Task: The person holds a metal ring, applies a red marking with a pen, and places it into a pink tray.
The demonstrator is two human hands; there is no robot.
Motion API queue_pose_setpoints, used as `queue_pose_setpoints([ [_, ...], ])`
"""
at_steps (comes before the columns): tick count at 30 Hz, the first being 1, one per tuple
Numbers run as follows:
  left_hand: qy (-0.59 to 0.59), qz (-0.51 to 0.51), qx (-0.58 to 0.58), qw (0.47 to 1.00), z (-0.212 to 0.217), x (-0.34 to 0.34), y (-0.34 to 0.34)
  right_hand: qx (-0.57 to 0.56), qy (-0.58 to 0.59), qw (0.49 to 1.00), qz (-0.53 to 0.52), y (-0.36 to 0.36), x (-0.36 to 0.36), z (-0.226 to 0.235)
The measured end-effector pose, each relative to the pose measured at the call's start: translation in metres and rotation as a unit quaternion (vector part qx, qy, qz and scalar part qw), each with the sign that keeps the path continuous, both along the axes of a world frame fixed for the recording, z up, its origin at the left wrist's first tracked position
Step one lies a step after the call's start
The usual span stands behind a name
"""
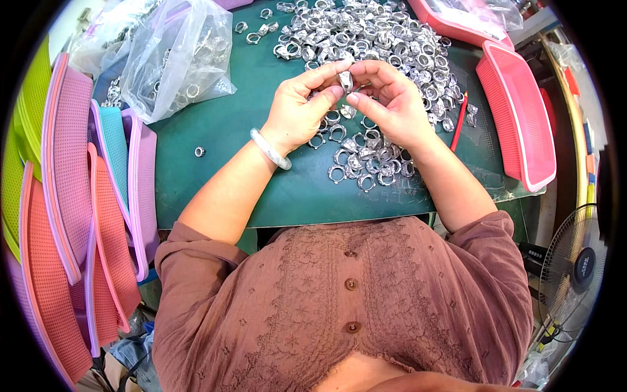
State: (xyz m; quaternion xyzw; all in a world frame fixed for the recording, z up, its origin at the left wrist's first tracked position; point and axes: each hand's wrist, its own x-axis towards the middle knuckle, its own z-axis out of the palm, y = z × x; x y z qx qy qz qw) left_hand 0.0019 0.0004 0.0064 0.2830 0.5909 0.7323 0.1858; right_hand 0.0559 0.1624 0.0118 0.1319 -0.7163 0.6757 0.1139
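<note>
Rings [366,32] crowd my head view: a big pile beyond, a small cluster [353,162] nearer. The fingers of the left hand [300,110] pinch 1 silver ring [346,81] above the desk [215,189]; the right hand's [392,103] bend close, contact unclear to me. I can't tell which group is finished; much seems left. A red pencil [460,121] beside the right forearm [457,179] might obstruct.

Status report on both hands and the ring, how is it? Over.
Left hand pinching silver ring. Right hand close at it. Loose rings around, none covering it.
</note>
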Motion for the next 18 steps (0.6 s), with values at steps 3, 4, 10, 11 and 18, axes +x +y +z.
queue_pose_setpoints([
  [3, 0.022, -0.005, 0.003, 1.000, -0.001, 0.000, 0.000, -0.003, -0.001, 1.000, -0.006, 0.000, 0.000, 0.000],
  [4, 0.001, 0.000, 0.013, 1.000, 0.001, 0.002, 0.000, -0.006, -0.004, 1.000, -0.008, 0.000, 0.000, 0.000],
  [10, -0.104, 0.023, -0.014, 0.994, 0.008, 0.003, -0.002, -0.021, -0.033, 0.999, -0.022, 0.000, 0.000, 0.001],
  [11, -0.117, 0.017, -0.017, 0.993, 0.008, 0.002, -0.003, -0.015, -0.026, 0.999, -0.021, -0.001, 0.000, 0.000],
  [18, -0.119, -0.033, -0.011, 0.992, 0.008, 0.003, -0.003, 0.044, 0.023, 0.999, -0.021, -0.001, 0.000, 0.001],
])
